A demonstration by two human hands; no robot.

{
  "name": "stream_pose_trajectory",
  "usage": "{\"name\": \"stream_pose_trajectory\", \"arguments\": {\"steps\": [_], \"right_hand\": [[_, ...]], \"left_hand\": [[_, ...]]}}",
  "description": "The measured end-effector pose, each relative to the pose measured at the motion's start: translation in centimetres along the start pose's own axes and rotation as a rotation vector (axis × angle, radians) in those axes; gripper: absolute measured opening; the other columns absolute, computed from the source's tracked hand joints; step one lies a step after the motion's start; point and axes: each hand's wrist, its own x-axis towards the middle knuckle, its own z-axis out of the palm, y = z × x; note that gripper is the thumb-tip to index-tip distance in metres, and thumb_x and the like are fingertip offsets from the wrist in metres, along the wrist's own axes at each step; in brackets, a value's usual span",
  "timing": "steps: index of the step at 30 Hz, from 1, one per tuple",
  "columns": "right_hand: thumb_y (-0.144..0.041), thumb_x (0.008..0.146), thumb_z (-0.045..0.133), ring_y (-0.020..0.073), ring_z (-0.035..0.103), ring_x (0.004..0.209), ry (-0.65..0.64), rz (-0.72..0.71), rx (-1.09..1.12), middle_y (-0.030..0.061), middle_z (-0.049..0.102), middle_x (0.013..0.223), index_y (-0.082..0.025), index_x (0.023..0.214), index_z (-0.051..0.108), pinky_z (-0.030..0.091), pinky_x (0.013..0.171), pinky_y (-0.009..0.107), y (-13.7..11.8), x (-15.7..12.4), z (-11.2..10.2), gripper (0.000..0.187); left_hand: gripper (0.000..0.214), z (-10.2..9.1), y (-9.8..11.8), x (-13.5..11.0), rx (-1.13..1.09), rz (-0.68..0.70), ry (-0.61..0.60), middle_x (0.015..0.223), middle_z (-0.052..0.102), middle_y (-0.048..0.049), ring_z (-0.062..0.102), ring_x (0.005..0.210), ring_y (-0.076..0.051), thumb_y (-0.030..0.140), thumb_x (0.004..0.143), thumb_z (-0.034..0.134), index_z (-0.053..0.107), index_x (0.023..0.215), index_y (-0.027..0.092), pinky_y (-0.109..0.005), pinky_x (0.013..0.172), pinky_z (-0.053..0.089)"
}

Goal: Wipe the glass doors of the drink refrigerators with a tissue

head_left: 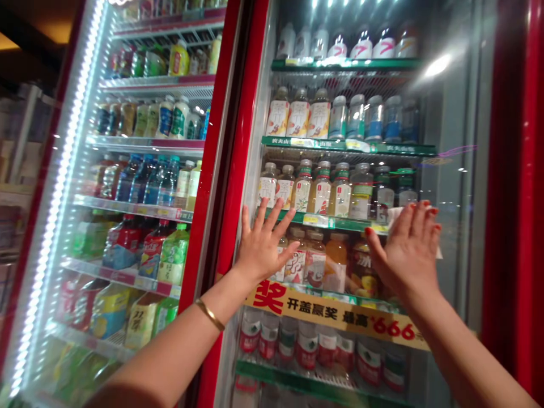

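Note:
My left hand [266, 241] has its fingers spread wide in front of the glass door [450, 187] of a red-framed drinks fridge, near the door's left side. It holds nothing, and the palm appears to rest on the glass. Further right, my right hand [410, 249] lies against the same door, fingers together and thumb apart. Beneath its fingers is a thin white cloth or tissue [395, 215], mostly hidden, with edges showing on both sides. Behind the glass, bottled drinks [322, 187] stand in rows on green-edged shelves.
A yellow banner [327, 311] with red and black lettering crosses the door below my hands. To the left stands another lit fridge with several shelves of drinks [164, 175] and a red frame [208, 170]. A light strip [63, 187] runs along its left side.

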Motion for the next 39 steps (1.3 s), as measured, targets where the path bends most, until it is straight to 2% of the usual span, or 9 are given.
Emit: {"name": "stream_pose_trajectory", "arguments": {"steps": [6, 8, 12, 18, 23, 31, 33, 37, 39], "right_hand": [[-0.076, 0.104, 0.042, 0.0315, 0.009, 0.172, -0.155, -0.699, 0.084, 0.0115, 0.009, 0.183, -0.017, 0.176, -0.002, 0.012, 0.142, 0.052, -6.5, 0.6, 1.5, 0.103], [-0.076, 0.104, 0.041, 0.0324, 0.008, 0.172, -0.144, -0.643, 0.083, 0.0112, 0.006, 0.184, -0.017, 0.176, -0.003, 0.012, 0.141, 0.055, -6.4, 2.1, 1.5, 0.102], [-0.073, 0.107, 0.034, 0.0424, 0.0, 0.17, -0.022, -0.215, 0.062, 0.0162, -0.007, 0.183, -0.015, 0.174, -0.009, 0.014, 0.135, 0.073, -5.0, 4.1, 1.2, 0.099], [-0.076, 0.105, 0.039, 0.0349, 0.006, 0.172, -0.161, -0.559, 0.076, 0.0054, 0.013, 0.185, -0.029, 0.176, -0.004, 0.008, 0.138, 0.068, -5.4, 1.7, 1.0, 0.096], [-0.074, 0.104, 0.046, 0.0384, 0.008, 0.172, -0.155, -0.531, 0.065, 0.0136, 0.005, 0.185, -0.022, 0.175, 0.02, 0.015, 0.137, 0.065, -4.4, 2.0, 0.1, 0.092], [-0.076, 0.103, 0.048, 0.0369, 0.007, 0.172, -0.179, -0.613, 0.018, 0.0096, 0.016, 0.184, -0.035, 0.172, 0.032, 0.003, 0.135, 0.073, -2.5, 3.0, -0.7, 0.082], [-0.078, 0.104, 0.043, 0.037, 0.002, 0.172, -0.181, -0.512, -0.013, 0.0096, 0.01, 0.185, -0.035, 0.173, 0.03, 0.0, 0.134, 0.073, -0.4, 3.7, -1.1, 0.082], [-0.077, 0.106, 0.031, 0.0454, -0.004, 0.17, -0.097, 0.022, -0.015, 0.0152, -0.005, 0.185, -0.027, 0.176, 0.02, 0.003, 0.13, 0.08, 2.9, 5.0, -1.4, 0.086], [-0.075, 0.107, 0.028, 0.0482, -0.005, 0.17, -0.063, 0.177, -0.026, 0.0159, -0.011, 0.185, -0.025, 0.176, 0.016, 0.008, 0.129, 0.081, 2.7, 4.5, -1.0, 0.087]], "left_hand": [[0.084, -0.1, 0.1, -0.5, 0.015, 0.005, -0.001, 0.184, 0.015, -0.0016, 0.004, 0.173, -0.033, 0.062, 0.104, 0.051, 0.011, 0.173, 0.04, -0.071, 0.138, -0.006], [0.084, -0.1, 0.0, -0.4, 0.012, 0.0, 0.0, 0.184, 0.015, -0.0015, 0.005, 0.173, -0.034, 0.062, 0.103, 0.053, 0.012, 0.173, 0.04, -0.072, 0.138, -0.005], [0.085, -0.1, -0.1, -0.3, -0.005, -0.004, 0.002, 0.184, 0.017, -0.0005, 0.008, 0.172, -0.035, 0.061, 0.102, 0.055, 0.011, 0.173, 0.042, -0.074, 0.137, -0.003], [0.082, -0.3, 0.0, -0.3, -0.016, -0.017, -0.004, 0.183, 0.02, -0.0012, 0.01, 0.172, -0.036, 0.059, 0.102, 0.055, 0.016, 0.173, 0.042, -0.075, 0.137, -0.001], [0.077, -0.4, 0.1, -0.2, -0.019, -0.013, 0.005, 0.182, 0.022, -0.0025, 0.01, 0.172, -0.035, 0.059, 0.103, 0.053, 0.023, 0.172, 0.039, -0.074, 0.137, -0.002], [0.075, -0.5, 0.0, -0.3, 0.013, -0.004, 0.015, 0.182, 0.023, -0.0032, 0.011, 0.172, -0.035, 0.058, 0.104, 0.052, 0.026, 0.171, 0.039, -0.074, 0.137, 0.0], [0.074, -0.4, 0.0, -0.3, 0.016, 0.0, 0.018, 0.182, 0.022, -0.0033, 0.011, 0.172, -0.035, 0.058, 0.104, 0.053, 0.027, 0.171, 0.038, -0.074, 0.137, 0.0], [0.074, -0.4, 0.1, -0.3, 0.001, 0.0, 0.025, 0.182, 0.022, -0.003, 0.01, 0.172, -0.035, 0.057, 0.104, 0.053, 0.028, 0.171, 0.038, -0.074, 0.137, -0.002], [0.073, -0.4, 0.1, -0.2, -0.009, -0.005, 0.028, 0.182, 0.022, -0.0026, 0.01, 0.172, -0.035, 0.057, 0.104, 0.053, 0.029, 0.17, 0.038, -0.073, 0.137, -0.003]]}}
